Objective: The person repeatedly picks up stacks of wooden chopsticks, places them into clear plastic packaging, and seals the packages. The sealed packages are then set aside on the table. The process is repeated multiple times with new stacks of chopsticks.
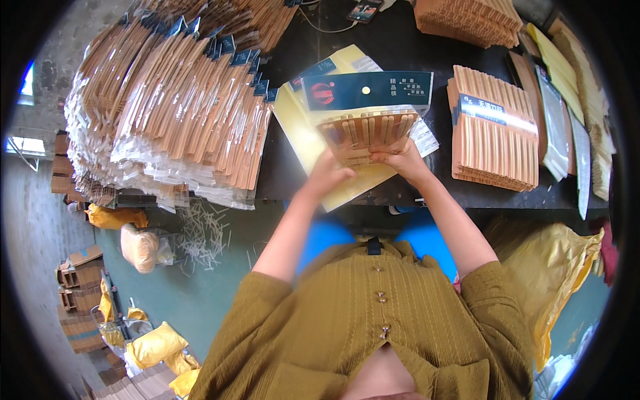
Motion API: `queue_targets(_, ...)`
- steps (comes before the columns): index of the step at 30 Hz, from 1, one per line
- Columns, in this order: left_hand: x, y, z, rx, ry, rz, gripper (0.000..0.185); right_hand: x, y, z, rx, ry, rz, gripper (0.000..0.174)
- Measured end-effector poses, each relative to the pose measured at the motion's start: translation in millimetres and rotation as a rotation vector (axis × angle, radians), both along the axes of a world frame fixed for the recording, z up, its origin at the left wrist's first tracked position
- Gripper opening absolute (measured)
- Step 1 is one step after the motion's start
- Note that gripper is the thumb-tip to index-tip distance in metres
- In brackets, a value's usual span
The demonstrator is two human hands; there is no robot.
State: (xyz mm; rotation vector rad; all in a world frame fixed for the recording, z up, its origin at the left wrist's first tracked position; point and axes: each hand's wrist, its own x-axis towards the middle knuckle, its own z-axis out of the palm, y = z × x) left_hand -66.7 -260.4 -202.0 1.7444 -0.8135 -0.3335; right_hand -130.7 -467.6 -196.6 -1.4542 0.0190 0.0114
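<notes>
A clear plastic sleeve with a dark blue printed header [367, 90] holds a row of wooden chopsticks [372, 129]. My right hand [402, 159] grips its lower right side, thumb across the front. Against its lower left edge is my left hand [327, 170], blurred, with its thumb apart below the pack. Its fingers are partly hidden, so I cannot tell whether they grip. Beneath the pack lie a pale yellow sheet [337, 192] and more header-topped sleeves [320, 69].
Left on the dark table [280, 175] is a large heap of bagged chopsticks [190, 115]. To the right sits a stack of banded chopsticks [495, 142], with plastic sleeves [552, 125] beyond it. Another chopstick stack [467, 20] and a cabled phone [365, 10] are at the back.
</notes>
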Motion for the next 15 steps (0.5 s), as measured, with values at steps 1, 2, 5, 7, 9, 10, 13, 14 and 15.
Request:
queue_targets(1, 2, -4, 9, -0.124, -0.113, 0.110, 0.057, 1, -1, -1, 0.002, -0.001, 0.002, 0.022)
queue_targets(2, 4, -9, 19, -0.247, -0.222, 0.222, 0.061, 2, -1, -1, 0.004, 0.000, 0.014, 0.023)
queue_targets(5, 9, -4, 59, -0.672, 0.051, 0.172, 0.054, 4, -1, -3, 0.036, -0.010, 0.017, 0.022)
queue_targets(7, 11, -9, 84, -0.690, 0.062, 0.160, 0.043, 4, 0, -2, 0.046, -0.030, -0.001, 0.022)
queue_targets(9, 6, -19, 101, -0.779, 0.079, 0.196, 0.033, 4, 1, -1, 0.046, -0.043, -0.035, 0.023)
queue_targets(10, 0, -29, 103, -0.860, 0.087, 0.243, 0.029, 3, 2, -1, 0.082, -0.025, -0.023, 0.025)
queue_targets(13, -10, -53, 103, -1.058, 0.065, 0.437, 0.025, 0, 4, 0, 0.165, 0.002, -0.024, 0.029)
queue_targets(14, -11, -57, 100, -1.084, 0.071, 0.482, 0.025, 0, 5, 0, 0.169, 0.002, -0.038, 0.029)
queue_targets(15, -10, -59, 98, -1.117, 0.072, 0.528, 0.025, -1, 5, 1, 0.183, -0.007, -0.040, 0.029)
